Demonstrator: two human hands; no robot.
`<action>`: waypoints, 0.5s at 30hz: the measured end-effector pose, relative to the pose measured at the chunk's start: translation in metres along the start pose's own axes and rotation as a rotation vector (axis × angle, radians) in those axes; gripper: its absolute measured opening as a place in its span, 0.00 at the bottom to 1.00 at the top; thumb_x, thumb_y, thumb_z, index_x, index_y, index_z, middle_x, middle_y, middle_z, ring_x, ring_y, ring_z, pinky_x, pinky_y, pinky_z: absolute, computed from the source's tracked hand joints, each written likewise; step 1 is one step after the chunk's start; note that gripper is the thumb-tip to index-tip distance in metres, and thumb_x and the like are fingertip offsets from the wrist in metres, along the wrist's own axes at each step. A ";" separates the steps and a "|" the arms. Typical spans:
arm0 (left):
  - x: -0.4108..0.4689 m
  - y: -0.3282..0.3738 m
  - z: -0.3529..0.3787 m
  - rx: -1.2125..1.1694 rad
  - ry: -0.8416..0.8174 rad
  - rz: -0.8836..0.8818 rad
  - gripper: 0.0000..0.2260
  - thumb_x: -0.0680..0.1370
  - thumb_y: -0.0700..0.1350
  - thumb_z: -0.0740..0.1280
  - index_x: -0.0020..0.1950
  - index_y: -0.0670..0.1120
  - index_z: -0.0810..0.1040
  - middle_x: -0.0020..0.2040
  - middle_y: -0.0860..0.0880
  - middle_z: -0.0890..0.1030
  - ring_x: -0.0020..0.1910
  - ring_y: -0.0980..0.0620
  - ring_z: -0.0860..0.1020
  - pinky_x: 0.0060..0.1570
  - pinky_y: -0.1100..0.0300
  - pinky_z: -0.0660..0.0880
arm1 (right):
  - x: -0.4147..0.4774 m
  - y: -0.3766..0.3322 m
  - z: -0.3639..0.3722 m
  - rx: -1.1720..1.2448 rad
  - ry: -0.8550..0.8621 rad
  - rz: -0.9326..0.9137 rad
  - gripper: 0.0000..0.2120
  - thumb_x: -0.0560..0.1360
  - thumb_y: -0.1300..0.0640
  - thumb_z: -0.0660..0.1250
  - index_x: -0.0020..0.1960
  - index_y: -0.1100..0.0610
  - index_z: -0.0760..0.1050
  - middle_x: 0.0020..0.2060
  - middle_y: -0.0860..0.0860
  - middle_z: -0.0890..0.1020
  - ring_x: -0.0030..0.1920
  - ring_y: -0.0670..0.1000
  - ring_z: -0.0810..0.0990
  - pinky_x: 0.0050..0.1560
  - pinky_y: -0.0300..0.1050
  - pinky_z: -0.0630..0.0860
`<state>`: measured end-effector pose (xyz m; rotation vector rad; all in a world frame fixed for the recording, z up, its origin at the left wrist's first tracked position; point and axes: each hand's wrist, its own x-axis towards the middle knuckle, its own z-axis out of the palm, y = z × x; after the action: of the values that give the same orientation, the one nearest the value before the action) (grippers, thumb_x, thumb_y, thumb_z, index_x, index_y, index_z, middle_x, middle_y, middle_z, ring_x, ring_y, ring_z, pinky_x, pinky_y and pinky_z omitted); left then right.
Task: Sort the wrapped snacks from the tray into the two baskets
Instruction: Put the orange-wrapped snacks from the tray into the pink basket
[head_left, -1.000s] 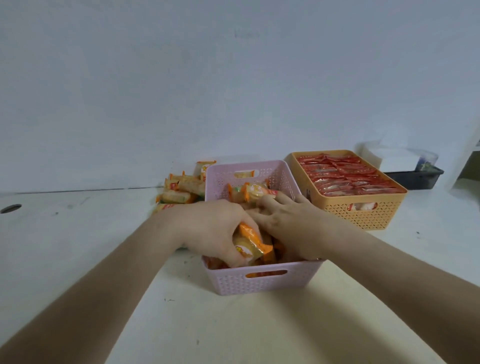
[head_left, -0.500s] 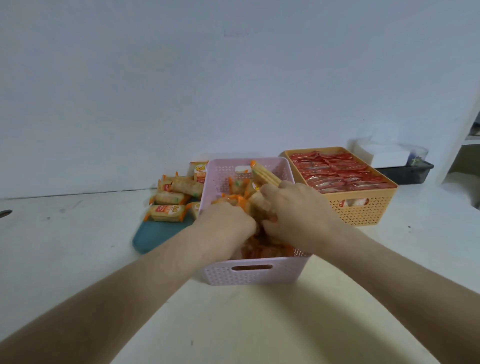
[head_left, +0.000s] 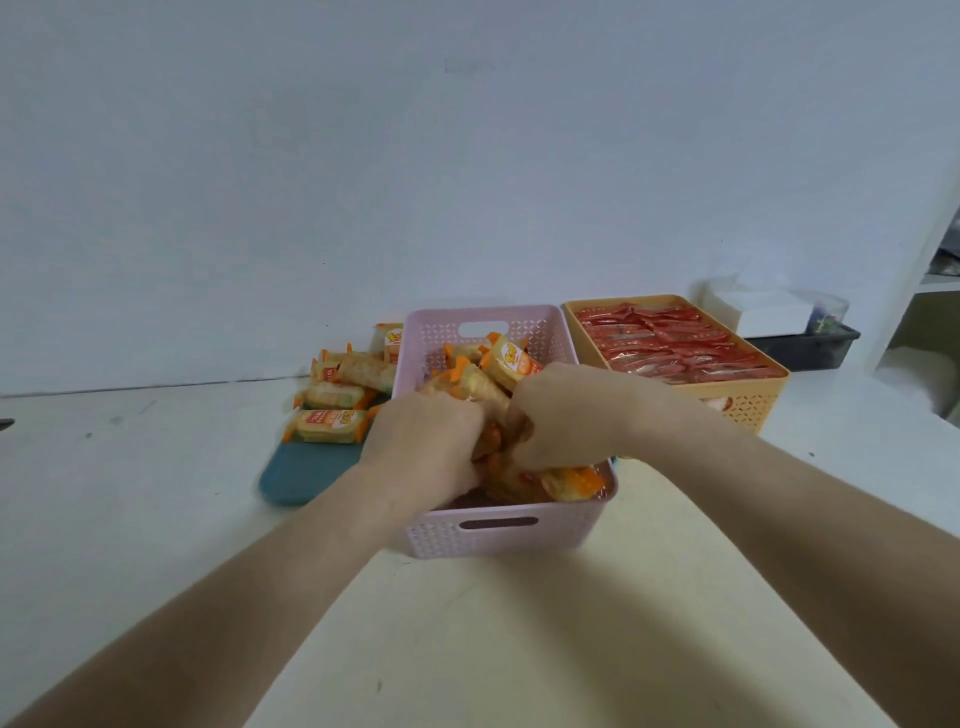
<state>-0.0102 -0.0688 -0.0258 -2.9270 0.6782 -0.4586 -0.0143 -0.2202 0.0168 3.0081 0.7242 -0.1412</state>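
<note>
Pink basket (head_left: 498, 535) (lattice-patterned), orange basket (head_left: 748, 405).

Both my bare forearms reach forward and angle in toward each other. My left hand (head_left: 423, 439) and right hand (head_left: 563, 415) sit knuckle to knuckle, fingers curled down tight, backs facing up.

Both hands (head_left: 498, 431) seemingly clutching snacks (head_left: 506, 364)

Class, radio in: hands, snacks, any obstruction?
Left hand and right hand both closed on orange snacks in pink basket. More snacks left on tray. Nothing blocking.
</note>
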 end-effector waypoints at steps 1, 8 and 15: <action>0.000 -0.002 0.000 -0.049 -0.014 -0.006 0.17 0.73 0.54 0.65 0.61 0.62 0.73 0.48 0.52 0.81 0.49 0.47 0.79 0.35 0.57 0.67 | 0.001 0.001 0.001 0.007 0.014 0.003 0.13 0.72 0.48 0.63 0.46 0.55 0.82 0.37 0.51 0.83 0.40 0.54 0.82 0.39 0.46 0.80; -0.013 -0.016 -0.020 -0.258 0.127 0.155 0.18 0.69 0.53 0.74 0.56 0.58 0.73 0.50 0.58 0.73 0.44 0.54 0.75 0.38 0.53 0.75 | 0.004 0.002 -0.004 0.133 0.006 0.046 0.10 0.74 0.50 0.64 0.48 0.56 0.79 0.43 0.52 0.82 0.45 0.53 0.80 0.43 0.46 0.78; -0.012 0.006 -0.024 -0.831 -0.060 0.132 0.18 0.64 0.49 0.81 0.46 0.55 0.76 0.41 0.54 0.82 0.38 0.59 0.81 0.45 0.52 0.80 | 0.010 0.018 -0.009 0.395 -0.124 0.196 0.13 0.79 0.59 0.59 0.55 0.64 0.79 0.40 0.58 0.81 0.28 0.53 0.81 0.23 0.41 0.77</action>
<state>-0.0303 -0.0696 -0.0072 -3.5732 1.3037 -0.0649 0.0036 -0.2316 0.0255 3.3769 0.4285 -0.5139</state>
